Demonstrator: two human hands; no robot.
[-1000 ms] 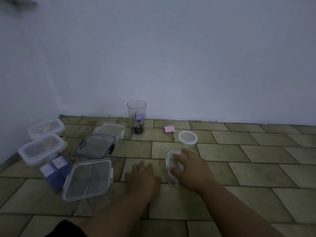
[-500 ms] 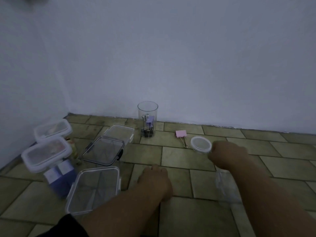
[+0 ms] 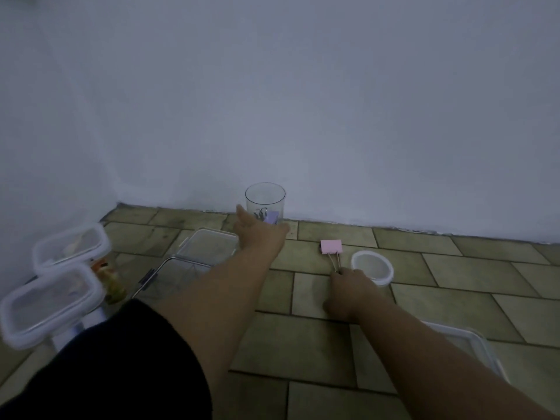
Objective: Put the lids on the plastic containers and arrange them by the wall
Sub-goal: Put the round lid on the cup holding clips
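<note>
Fingers of the left hand (image 3: 257,231) spread wide around the clear round jar (image 3: 265,202) by the wall (image 3: 333,116). Right hand (image 3: 351,291) seems pinched on the pink binder clip's (image 3: 331,247) wire handles, beside 1 round lid (image 3: 372,267).

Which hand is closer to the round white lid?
Right. The right hand is beside the round white lid, at its near-left edge; the left hand is away by the clear cup.

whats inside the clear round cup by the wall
The cup holds a few binder clips: a lilac one and darker ones beside it. The left hand reaches in front and covers the cup's bottom, so anything lower down is hidden.
</note>
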